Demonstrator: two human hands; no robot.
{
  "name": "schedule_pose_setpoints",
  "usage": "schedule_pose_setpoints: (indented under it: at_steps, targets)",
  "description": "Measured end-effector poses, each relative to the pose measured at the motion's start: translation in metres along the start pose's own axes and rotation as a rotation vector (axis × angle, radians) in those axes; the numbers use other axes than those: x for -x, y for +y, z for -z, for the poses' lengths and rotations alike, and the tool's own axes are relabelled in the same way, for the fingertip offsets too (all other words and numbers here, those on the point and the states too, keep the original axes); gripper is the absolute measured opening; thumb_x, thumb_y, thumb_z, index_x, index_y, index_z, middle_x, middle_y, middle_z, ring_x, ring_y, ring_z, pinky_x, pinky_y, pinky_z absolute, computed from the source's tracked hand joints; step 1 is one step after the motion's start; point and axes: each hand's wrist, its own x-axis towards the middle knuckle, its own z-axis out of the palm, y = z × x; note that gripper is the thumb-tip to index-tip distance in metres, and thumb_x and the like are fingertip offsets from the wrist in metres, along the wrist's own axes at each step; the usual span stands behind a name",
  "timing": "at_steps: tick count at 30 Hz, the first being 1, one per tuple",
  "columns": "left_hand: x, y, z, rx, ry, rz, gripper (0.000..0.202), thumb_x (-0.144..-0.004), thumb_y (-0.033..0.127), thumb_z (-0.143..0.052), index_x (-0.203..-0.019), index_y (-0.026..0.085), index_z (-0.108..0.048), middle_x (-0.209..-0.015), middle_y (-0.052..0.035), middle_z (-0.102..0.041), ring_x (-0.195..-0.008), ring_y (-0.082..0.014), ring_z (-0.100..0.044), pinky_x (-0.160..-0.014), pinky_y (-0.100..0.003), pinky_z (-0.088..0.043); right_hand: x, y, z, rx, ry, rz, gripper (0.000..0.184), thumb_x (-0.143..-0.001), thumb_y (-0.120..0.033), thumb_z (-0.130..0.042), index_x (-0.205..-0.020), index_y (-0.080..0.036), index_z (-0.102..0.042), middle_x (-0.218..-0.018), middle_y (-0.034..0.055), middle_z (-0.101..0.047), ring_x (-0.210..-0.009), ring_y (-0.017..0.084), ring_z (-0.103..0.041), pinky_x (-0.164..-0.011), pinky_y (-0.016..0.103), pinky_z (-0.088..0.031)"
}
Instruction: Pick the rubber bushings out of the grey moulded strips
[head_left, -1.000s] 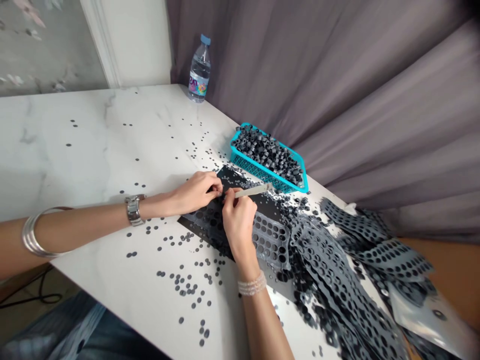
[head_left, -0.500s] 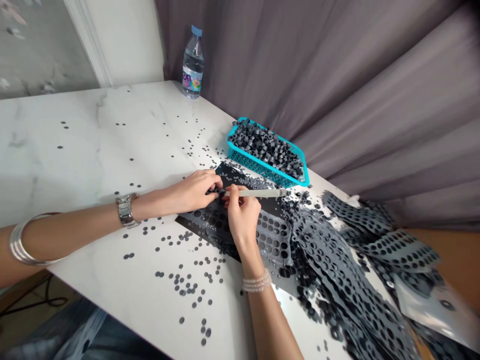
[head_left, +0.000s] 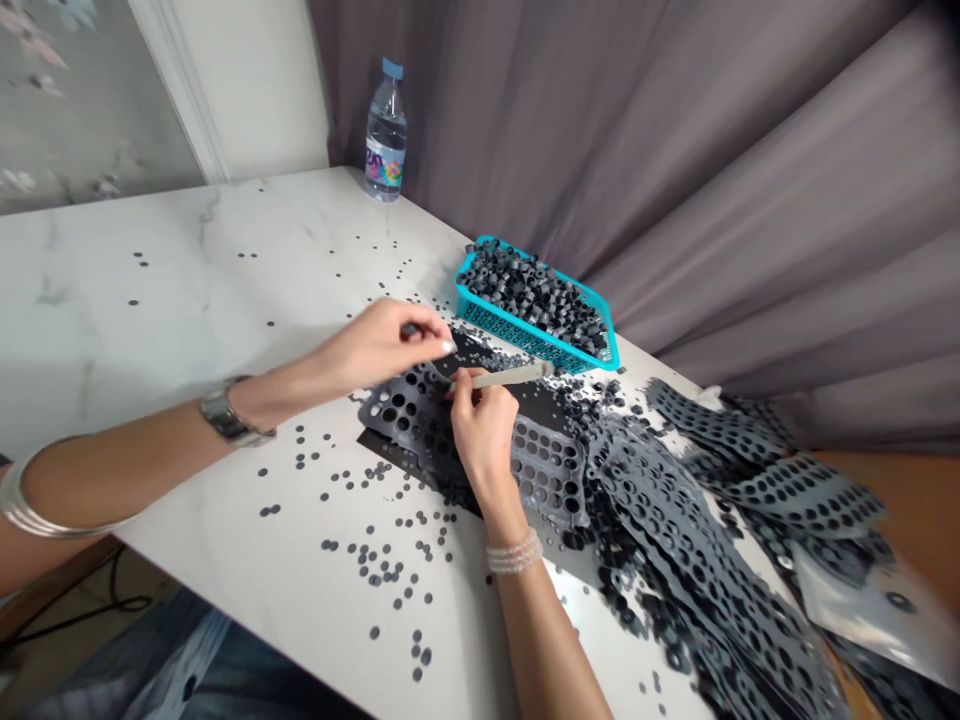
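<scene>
My left hand (head_left: 382, 345) is raised a little above the table, its fingertips pinched on a small dark rubber piece (head_left: 409, 330). My right hand (head_left: 480, 425) grips a slim pale tool (head_left: 504, 377) that points right. It rests over a grey rubber sheet full of punched holes (head_left: 420, 410), which lies on a black mat (head_left: 544, 410). A turquoise basket (head_left: 525, 340) heaped with black rubber rings stands just beyond the hands.
Small black discs (head_left: 382, 575) are scattered across the white marble table (head_left: 187, 290). A pile of punched grey strips (head_left: 705, 540) covers the right side. A water bottle (head_left: 385, 135) stands at the far corner by a grey curtain (head_left: 675, 150).
My left hand has lifted off the sheet and moved up and left with a small dark piece pinched in its fingers. The right hand has stayed over the sheet with the tool.
</scene>
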Motion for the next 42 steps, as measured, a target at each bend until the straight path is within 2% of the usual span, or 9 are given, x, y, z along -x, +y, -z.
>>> schedule_pose_setpoints:
  at_steps: [2,6,11,23,27,30,34,38,42]
  targets:
    - [-0.004,-0.002,0.008,0.338,0.056,0.206,0.015,-0.077,0.024,-0.071,-0.089,0.016,-0.069,-0.080,-0.0015,-0.059,-0.069,-0.0099,-0.049,-0.062,-0.024,-0.038,0.001,0.003,0.001,-0.171,0.024,-0.082,0.035,-0.091,-0.039,-0.045,-0.076,-0.017,-0.067,-0.060,0.0035,-0.066,-0.052,0.015,-0.058,-0.055,0.025,-0.041]
    - [-0.011,-0.017,0.011,0.862,-0.110,0.466,0.016,-0.069,0.013,-0.077,-0.084,0.012,-0.070,-0.079,-0.0016,-0.055,-0.066,-0.0060,-0.045,-0.054,-0.018,-0.035,0.003,0.006,0.005,-0.469,0.158,-0.233,0.035,-0.088,-0.045,-0.050,-0.082,-0.015,-0.068,-0.064,0.0025,-0.066,-0.053,0.014,-0.059,-0.055,0.025,-0.047]
    - [-0.010,-0.020,0.004,0.990,-0.185,0.541,0.017,-0.071,0.010,-0.075,-0.088,0.011,-0.070,-0.085,-0.0039,-0.057,-0.062,-0.0045,-0.043,-0.048,-0.016,-0.034,0.004,0.006,0.009,-0.571,0.257,-0.263,0.034,-0.085,-0.046,-0.055,-0.081,-0.014,-0.066,-0.063,0.0007,-0.064,-0.050,0.012,-0.056,-0.053,0.025,-0.048]
    - [-0.005,-0.014,0.001,1.197,-0.176,0.676,0.004,-0.081,0.011,-0.067,-0.079,0.010,-0.063,-0.081,-0.0082,-0.063,-0.055,-0.0030,-0.043,-0.041,-0.012,-0.036,0.003,0.004,0.006,-0.644,0.233,-0.279,0.030,-0.084,-0.043,-0.058,-0.082,-0.014,-0.065,-0.060,-0.0008,-0.063,-0.048,0.011,-0.054,-0.051,0.025,-0.048]
    - [-0.003,-0.011,0.005,1.229,-0.144,0.648,0.009,-0.075,0.005,-0.060,-0.082,0.009,-0.063,-0.094,-0.0160,-0.065,-0.079,-0.0142,-0.061,-0.057,-0.019,-0.050,0.002,0.003,0.007,-0.636,0.231,-0.274,0.031,-0.083,-0.044,-0.058,-0.081,-0.014,-0.066,-0.060,0.0000,-0.063,-0.048,0.011,-0.055,-0.051,0.026,-0.049]
    - [-0.004,-0.011,0.008,1.250,-0.119,0.624,0.012,-0.072,0.013,-0.058,-0.083,0.012,-0.062,-0.092,-0.0150,-0.063,-0.087,-0.0216,-0.063,-0.063,-0.027,-0.052,-0.004,0.002,0.008,-0.596,0.162,-0.240,0.031,-0.084,-0.044,-0.056,-0.080,-0.015,-0.066,-0.062,0.0011,-0.065,-0.048,0.012,-0.055,-0.052,0.026,-0.049]
    - [-0.007,-0.012,0.009,1.012,-0.107,0.526,0.006,-0.077,0.022,-0.063,-0.079,0.017,-0.060,-0.068,-0.0016,-0.050,-0.064,-0.0117,-0.052,-0.046,-0.022,-0.034,-0.012,0.000,0.005,-0.468,-0.030,-0.190,0.034,-0.087,-0.045,-0.053,-0.078,-0.016,-0.067,-0.061,0.0019,-0.066,-0.047,0.013,-0.057,-0.050,0.025,-0.047]
    - [-0.004,-0.015,0.006,0.246,-0.089,0.251,0.016,-0.081,0.023,-0.057,-0.091,0.018,-0.068,-0.061,0.0021,-0.049,-0.051,-0.0095,-0.039,-0.048,-0.025,-0.025,-0.014,-0.001,-0.002,-0.276,-0.061,-0.111,0.036,-0.089,-0.044,-0.049,-0.075,-0.017,-0.068,-0.059,0.0025,-0.066,-0.049,0.015,-0.060,-0.052,0.026,-0.046]
    - [0.001,-0.022,0.000,-0.422,-0.109,-0.069,0.023,-0.079,0.026,-0.058,-0.093,0.018,-0.073,-0.073,-0.0033,-0.065,-0.065,-0.0157,-0.053,-0.064,-0.030,-0.037,-0.012,-0.001,-0.004,-0.168,-0.064,-0.041,0.038,-0.092,-0.043,-0.044,-0.074,-0.019,-0.067,-0.059,0.0023,-0.066,-0.052,0.016,-0.061,-0.055,0.026,-0.044]
